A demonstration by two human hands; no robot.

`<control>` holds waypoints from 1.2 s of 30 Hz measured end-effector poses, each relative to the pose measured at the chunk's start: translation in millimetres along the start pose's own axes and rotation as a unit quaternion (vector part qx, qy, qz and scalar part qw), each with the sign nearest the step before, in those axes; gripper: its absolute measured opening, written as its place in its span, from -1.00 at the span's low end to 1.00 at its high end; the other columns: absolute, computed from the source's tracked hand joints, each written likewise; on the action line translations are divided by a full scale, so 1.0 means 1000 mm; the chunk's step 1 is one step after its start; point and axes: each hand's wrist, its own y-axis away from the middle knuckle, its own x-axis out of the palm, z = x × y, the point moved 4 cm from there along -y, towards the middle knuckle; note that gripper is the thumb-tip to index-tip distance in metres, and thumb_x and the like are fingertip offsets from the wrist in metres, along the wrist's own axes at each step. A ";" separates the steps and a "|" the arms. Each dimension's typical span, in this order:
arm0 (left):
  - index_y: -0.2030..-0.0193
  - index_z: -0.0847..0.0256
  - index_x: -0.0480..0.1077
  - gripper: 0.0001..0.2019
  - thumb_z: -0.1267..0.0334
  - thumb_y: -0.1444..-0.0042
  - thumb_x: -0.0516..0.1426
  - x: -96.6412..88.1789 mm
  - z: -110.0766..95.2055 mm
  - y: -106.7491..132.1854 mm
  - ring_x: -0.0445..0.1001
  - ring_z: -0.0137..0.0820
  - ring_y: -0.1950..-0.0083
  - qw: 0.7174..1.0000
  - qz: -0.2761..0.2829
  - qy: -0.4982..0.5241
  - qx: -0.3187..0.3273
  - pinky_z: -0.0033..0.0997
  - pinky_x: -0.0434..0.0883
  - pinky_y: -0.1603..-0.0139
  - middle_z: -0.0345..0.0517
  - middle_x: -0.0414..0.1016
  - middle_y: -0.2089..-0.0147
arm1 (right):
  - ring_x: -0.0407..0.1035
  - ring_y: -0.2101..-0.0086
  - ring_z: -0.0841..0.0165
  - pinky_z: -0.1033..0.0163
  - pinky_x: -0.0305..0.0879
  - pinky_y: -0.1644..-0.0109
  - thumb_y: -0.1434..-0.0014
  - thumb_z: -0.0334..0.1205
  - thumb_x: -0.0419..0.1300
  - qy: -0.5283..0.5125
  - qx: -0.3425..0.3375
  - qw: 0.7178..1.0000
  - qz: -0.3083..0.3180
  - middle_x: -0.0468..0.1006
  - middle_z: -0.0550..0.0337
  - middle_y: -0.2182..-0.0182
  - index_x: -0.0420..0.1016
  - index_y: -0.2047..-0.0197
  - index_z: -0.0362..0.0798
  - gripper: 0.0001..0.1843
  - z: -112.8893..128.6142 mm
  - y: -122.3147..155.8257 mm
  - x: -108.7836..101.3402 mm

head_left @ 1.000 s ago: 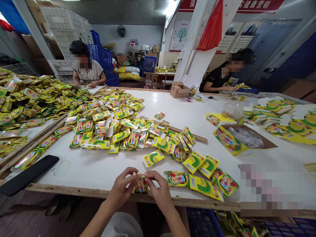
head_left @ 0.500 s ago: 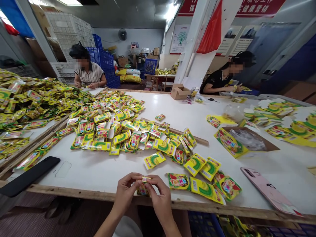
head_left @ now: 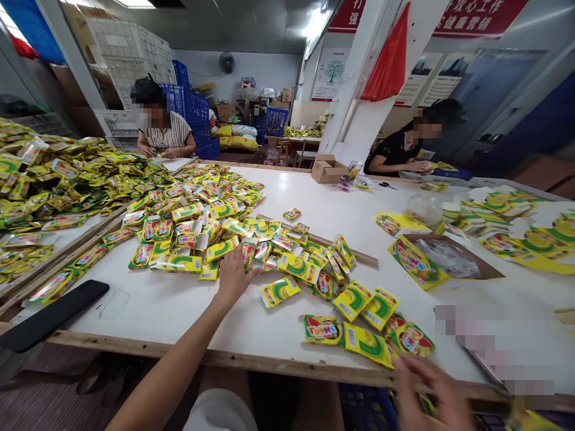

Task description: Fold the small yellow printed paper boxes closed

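My left hand (head_left: 234, 274) reaches over the table to the near edge of a pile of small yellow and green candy boxes (head_left: 184, 236). Its thumb stands apart from the fingers, which rest against a yellow box (head_left: 223, 248). Low on the right, my right hand (head_left: 426, 395) is blurred over the table's front edge; its fingers look spread and I see nothing between them. Just beyond it lies a group of flat boxes, among them a box with a barcode (head_left: 369, 344) and one with bright lettering (head_left: 322, 330).
A black phone (head_left: 54, 314) lies at left, a blurred-out pink one (head_left: 476, 347) at right. A wooden strip (head_left: 359, 256) runs behind the boxes. An opened carton (head_left: 420, 263) holds clear plastic. Below the edge stands a blue crate (head_left: 366, 407). Two people (head_left: 164, 131) (head_left: 399, 149) work across the table.
My hands have parted. The small box they held together is no longer in them. The left went forward to the pile; the right swung right and down past the table edge.
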 end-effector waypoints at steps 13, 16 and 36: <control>-0.17 0.16 0.09 -0.46 0.36 -0.06 0.18 -0.023 -0.056 0.133 0.27 -0.08 -0.19 0.984 0.028 0.164 0.067 0.03 0.27 -0.13 0.13 0.28 -0.15 | 0.49 0.17 0.26 0.16 0.43 0.08 -0.17 -0.12 0.20 -0.340 0.171 0.893 0.241 0.51 0.02 0.09 0.22 -0.05 -0.01 -0.59 0.071 0.071 0.167; -0.25 0.13 0.01 -0.33 0.32 -0.04 0.22 -0.019 -0.054 0.141 0.29 -0.08 -0.19 0.969 0.078 0.236 0.009 0.07 0.26 -0.15 0.15 0.21 -0.21 | 0.48 0.15 0.27 0.16 0.42 0.07 -0.19 -0.20 0.17 -0.360 0.166 0.881 0.257 0.53 0.03 0.12 0.16 -0.06 0.01 -0.60 0.073 0.072 0.180; 0.07 0.15 0.34 -0.83 0.27 -0.18 0.11 -0.020 -0.029 0.105 0.50 -0.30 0.03 0.863 0.171 0.465 -0.096 -0.25 0.43 -0.04 -0.07 0.49 0.09 | 0.48 0.21 0.29 0.24 0.42 0.10 -0.20 -0.16 0.17 -0.332 0.114 0.887 0.300 0.58 0.11 0.23 0.47 0.06 -0.04 -0.74 0.065 0.066 0.186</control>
